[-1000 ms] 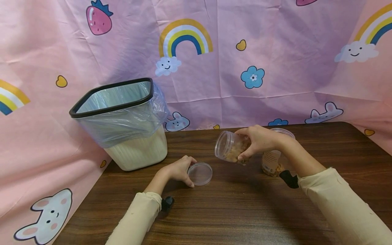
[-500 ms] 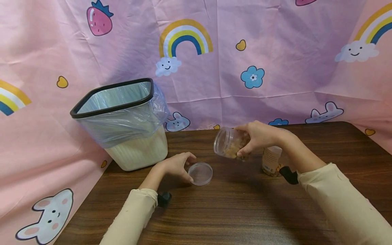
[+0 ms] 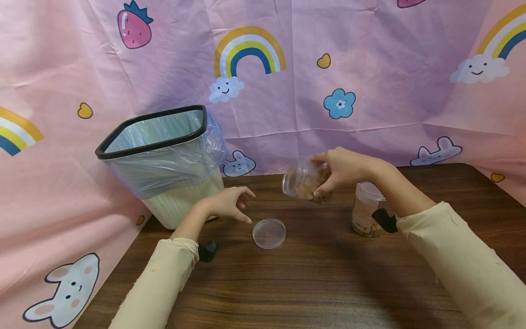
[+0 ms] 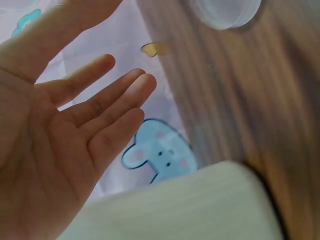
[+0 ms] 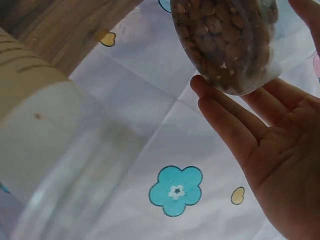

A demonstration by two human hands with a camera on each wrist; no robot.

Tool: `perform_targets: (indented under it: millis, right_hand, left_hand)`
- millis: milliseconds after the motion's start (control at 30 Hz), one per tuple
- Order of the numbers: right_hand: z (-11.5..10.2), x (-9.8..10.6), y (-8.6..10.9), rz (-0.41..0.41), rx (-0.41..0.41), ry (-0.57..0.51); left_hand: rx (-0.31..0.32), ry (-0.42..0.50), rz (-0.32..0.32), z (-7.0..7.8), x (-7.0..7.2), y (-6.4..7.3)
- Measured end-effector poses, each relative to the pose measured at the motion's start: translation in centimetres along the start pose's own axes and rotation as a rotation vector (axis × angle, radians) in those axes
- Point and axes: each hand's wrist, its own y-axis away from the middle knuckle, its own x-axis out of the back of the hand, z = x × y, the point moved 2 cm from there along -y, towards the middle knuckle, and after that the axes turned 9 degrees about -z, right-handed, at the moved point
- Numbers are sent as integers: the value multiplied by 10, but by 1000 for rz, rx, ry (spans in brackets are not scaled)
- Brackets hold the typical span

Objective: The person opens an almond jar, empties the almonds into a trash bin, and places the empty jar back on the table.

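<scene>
My right hand grips a clear plastic jar of nuts, held above the table on its side with its mouth toward the left. In the right wrist view the brown nuts show through the jar's base, and fingers support it from beneath. A clear round lid lies flat on the table. Left of the lid hovers my left hand, fingers apart and loosely bent, holding nothing. The left wrist view shows its bare palm.
A second clear jar with a printed label and some contents stands behind my right forearm, partly hidden. At the left is a bin lined with a bluish bag, its black rim facing up. A patterned cloth hangs behind the dark wooden table.
My left hand has left the lid, moving left and back. My right hand has lifted the tilted jar of nuts a little higher. The lid has stayed in place.
</scene>
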Motion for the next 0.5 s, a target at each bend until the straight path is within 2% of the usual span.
perform_targets:
  millis: [200, 500]
  right_hand:
    - [-9, 14, -8, 25, 19, 18]
    - [-26, 32, -20, 20, 48, 42]
  left_hand:
    - [12, -14, 19, 9, 26, 14]
    - [48, -49, 29, 23, 58, 28]
